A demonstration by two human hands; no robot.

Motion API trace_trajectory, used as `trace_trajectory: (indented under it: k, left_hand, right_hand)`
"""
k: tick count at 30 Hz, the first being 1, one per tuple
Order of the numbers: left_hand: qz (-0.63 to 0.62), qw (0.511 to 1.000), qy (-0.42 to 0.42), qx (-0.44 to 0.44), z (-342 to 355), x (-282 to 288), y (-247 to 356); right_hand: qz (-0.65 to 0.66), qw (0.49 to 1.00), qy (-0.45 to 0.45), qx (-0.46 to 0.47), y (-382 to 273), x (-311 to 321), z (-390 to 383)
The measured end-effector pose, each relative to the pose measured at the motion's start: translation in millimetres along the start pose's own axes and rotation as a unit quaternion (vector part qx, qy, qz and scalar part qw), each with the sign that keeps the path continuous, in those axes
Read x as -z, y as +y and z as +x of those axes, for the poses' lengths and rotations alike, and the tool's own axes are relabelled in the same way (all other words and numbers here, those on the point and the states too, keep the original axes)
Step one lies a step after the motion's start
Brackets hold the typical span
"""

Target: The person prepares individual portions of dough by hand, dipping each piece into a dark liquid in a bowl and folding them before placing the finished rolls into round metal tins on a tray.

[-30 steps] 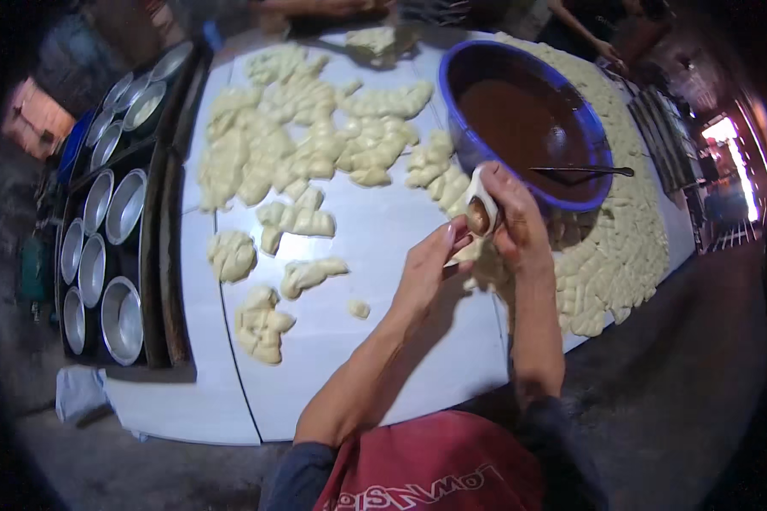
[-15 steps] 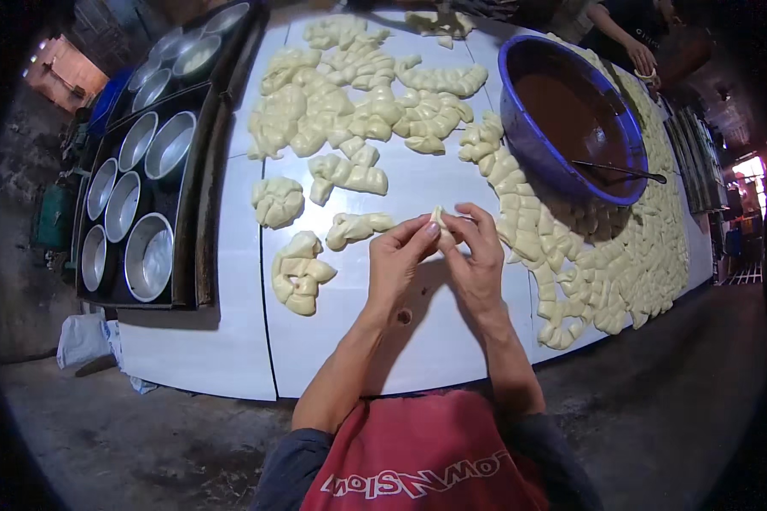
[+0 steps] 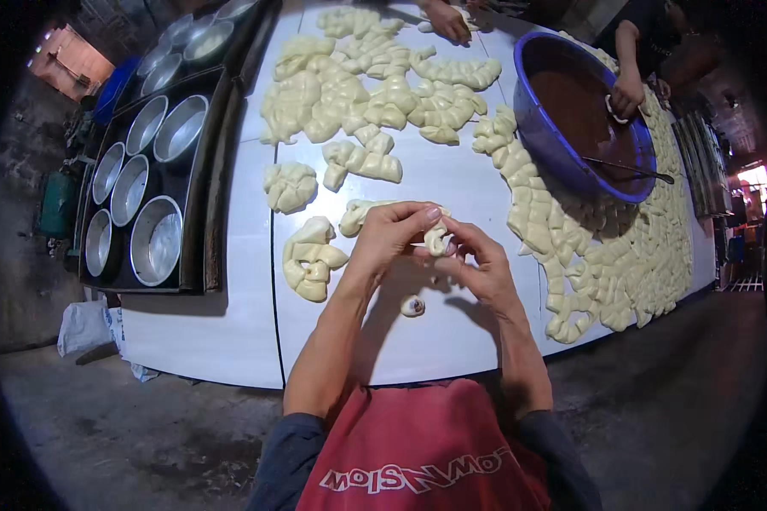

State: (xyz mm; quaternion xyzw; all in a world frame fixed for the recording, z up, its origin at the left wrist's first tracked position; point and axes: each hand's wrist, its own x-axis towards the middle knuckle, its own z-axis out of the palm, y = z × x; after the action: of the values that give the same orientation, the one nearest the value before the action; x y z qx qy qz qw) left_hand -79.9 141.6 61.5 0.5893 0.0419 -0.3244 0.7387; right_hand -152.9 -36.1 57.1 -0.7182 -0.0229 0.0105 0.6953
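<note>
Between my two hands, over the near middle of the white table, is a small piece of pale dough [image 3: 436, 240], bent into a loop. My left hand [image 3: 389, 243] pinches it from the left with thumb and fingers. My right hand [image 3: 483, 262] is closed on its right side, the fingertips curled round it. Just below, a small round dough piece [image 3: 412, 306] with a brown spot lies on the tabletop. Close by on the left are a dough lump [image 3: 312, 260] with gaps in it and another lump [image 3: 355, 216], partly hidden by my left hand.
A purple basin [image 3: 533, 128] of brown filling, with a spoon [image 3: 631, 169], stands on the right among many dough pieces [image 3: 618, 285]. A co-worker's hand [image 3: 628, 94] reaches over it. Another person's hand [image 3: 448, 21] is at the far edge. Metal tins [image 3: 156, 241] sit in black trays at left.
The dough in my hands has gone from a pointed tip to a loop. A pale rim now shows round the brown spot below. Two other people's hands have reached in over the table.
</note>
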Motion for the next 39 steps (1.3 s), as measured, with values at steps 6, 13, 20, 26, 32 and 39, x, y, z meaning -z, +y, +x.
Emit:
trace_trajectory:
  k: [6,13,20,26,32,39]
  left_hand:
    - [-0.011,0.995,-0.008,-0.094,-24,-21,-6]
    - [-0.013,0.991,0.005,-0.135,-27,-24,-24]
    - [0.044,0.981,0.046,-0.184,-38,-22,-40]
    - [0.044,0.995,0.054,-0.077,-53,0,-45]
    - [-0.01,0.995,0.098,-0.029,-60,16,-79]
    - [0.38,0.856,0.249,-0.249,-49,48,-43]
  right_hand:
    - [0.058,0.987,0.074,0.129,25,-3,7]
    - [-0.131,0.937,0.242,0.217,32,-36,10]
    - [-0.163,0.953,0.226,0.121,15,-34,12]
    - [-0.158,0.983,0.027,0.088,-5,-36,-29]
    - [-0.074,0.996,0.025,-0.044,29,-24,-46]
    - [-0.304,0.95,0.045,-0.048,23,-25,-16]
